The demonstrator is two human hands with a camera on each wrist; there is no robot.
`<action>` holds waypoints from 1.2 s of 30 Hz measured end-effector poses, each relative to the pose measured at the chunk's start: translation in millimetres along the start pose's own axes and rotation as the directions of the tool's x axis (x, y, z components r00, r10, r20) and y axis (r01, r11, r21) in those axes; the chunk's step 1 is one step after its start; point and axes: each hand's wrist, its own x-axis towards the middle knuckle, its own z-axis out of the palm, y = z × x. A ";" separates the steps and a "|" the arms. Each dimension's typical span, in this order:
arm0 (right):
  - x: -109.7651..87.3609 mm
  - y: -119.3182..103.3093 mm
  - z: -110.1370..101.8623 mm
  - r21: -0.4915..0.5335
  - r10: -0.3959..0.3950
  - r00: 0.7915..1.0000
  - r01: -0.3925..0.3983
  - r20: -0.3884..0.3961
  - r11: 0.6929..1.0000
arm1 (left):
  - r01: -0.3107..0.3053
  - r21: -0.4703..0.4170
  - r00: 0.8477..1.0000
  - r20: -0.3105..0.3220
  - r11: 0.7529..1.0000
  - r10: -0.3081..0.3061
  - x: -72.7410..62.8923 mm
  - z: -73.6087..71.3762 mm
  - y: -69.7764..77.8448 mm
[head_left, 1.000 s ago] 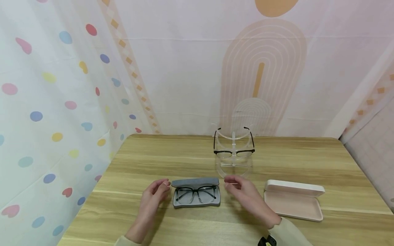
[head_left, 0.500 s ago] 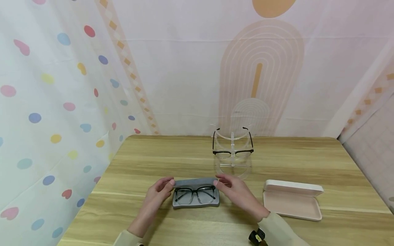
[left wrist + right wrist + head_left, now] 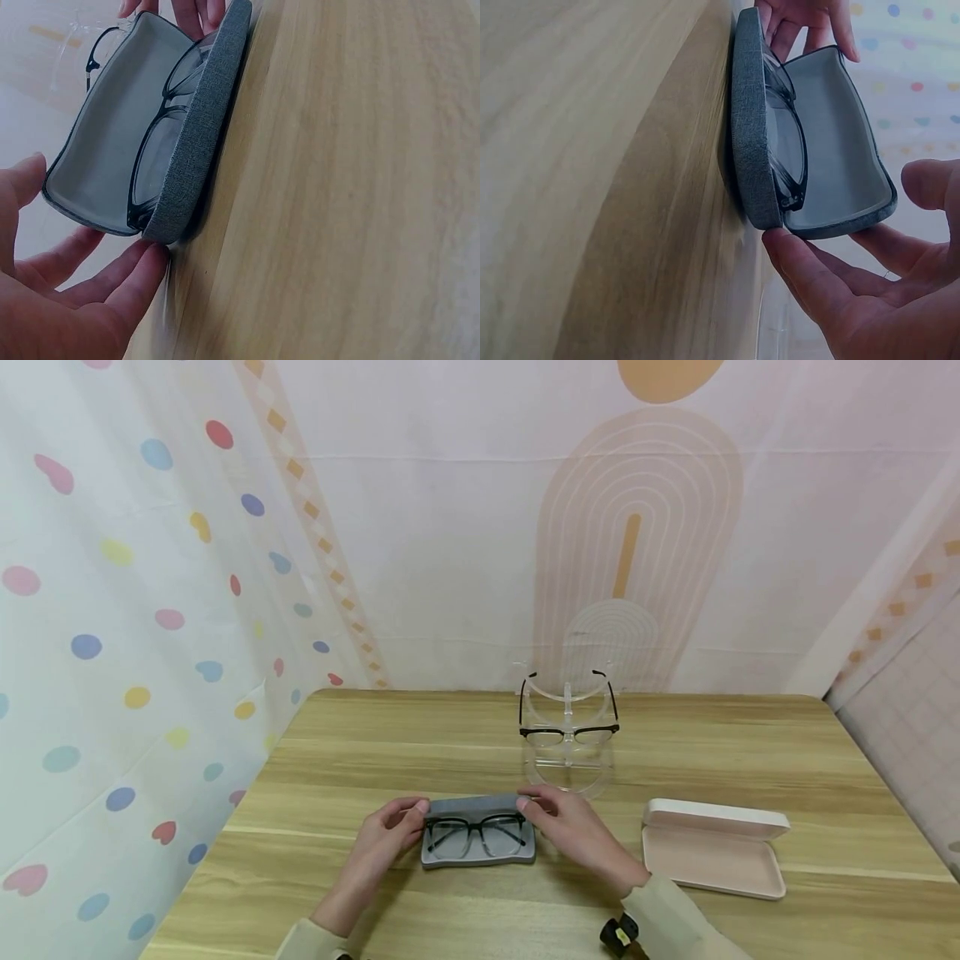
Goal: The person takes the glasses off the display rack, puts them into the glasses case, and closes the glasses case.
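A grey fabric-covered glasses case (image 3: 480,862) lies on the table with its lid (image 3: 105,135) raised. Inside rests a pair of black-framed glasses (image 3: 470,824), lenses facing the near side and temples folded behind. My left hand (image 3: 388,835) grips the lid's left corner, thumb at the top edge and fingers behind it near the hinge. At the opposite corner, my right hand (image 3: 573,833) holds the lid the same way, its thumb (image 3: 924,184) by the edge and its fingertips low at the hinge side.
Behind the case stands a clear acrylic display stand (image 3: 567,693) bearing a second pair of black-browed glasses (image 3: 542,732). To the right, a pale pink glasses case (image 3: 716,853) sits with its lid up. A patterned curtain (image 3: 450,552) hangs along the table's back edge.
Both hands have moved inward from beside the grey case to the corners of its lid. The lid's angle looks about the same, and the glasses inside have not moved.
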 end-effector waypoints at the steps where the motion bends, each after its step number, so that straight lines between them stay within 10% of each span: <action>1: 0.0 -0.3 0.2 -0.004 0.002 1.000 -0.002 -0.001 1.000 | 0.002 0.004 1.000 -0.001 1.000 -0.002 0.1 0.0 -0.1; 18: 1.3 -1.1 -1.0 0.024 0.021 0.998 -0.022 0.059 0.999 | 0.004 -0.084 0.999 0.045 0.996 -0.001 0.7 -4.2 -3.9; 36: 1.2 4.3 -5.1 0.298 0.055 0.976 -0.118 0.209 0.947 | 0.065 -0.103 0.957 0.289 0.993 -0.032 9.2 -27.0 -6.9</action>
